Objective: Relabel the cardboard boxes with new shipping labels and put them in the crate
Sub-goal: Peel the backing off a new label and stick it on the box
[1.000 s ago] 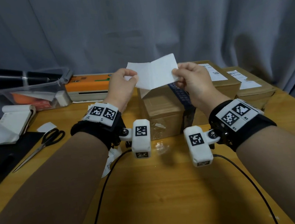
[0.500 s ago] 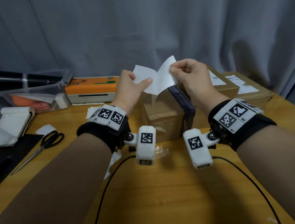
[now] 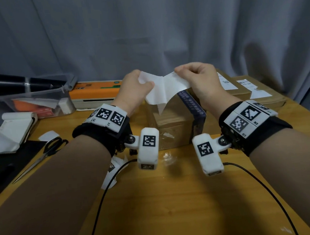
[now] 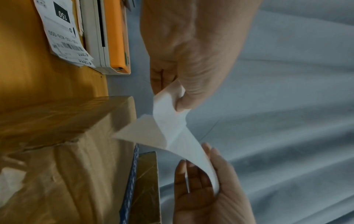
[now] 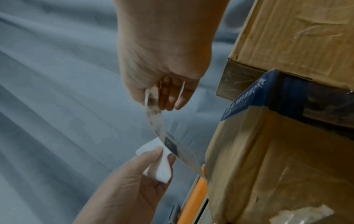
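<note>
Both hands hold a white shipping label in the air above a taped cardboard box with a blue strap. My left hand pinches the backing sheet between thumb and fingers. My right hand pinches the printed label, which peels away from the backing in a curve. The label's printed side shows in the right wrist view. Two more cardboard boxes with white labels stand behind on the right. No crate shows in any view.
An orange label printer sits at the back. A clear bin, a label roll and scissors lie left. Printed label scraps lie under my left wrist. Cables cross the wooden table.
The hands have pulled apart, so the label has peeled further off its backing. Both hands rose slightly and the sheet now sags in the middle.
</note>
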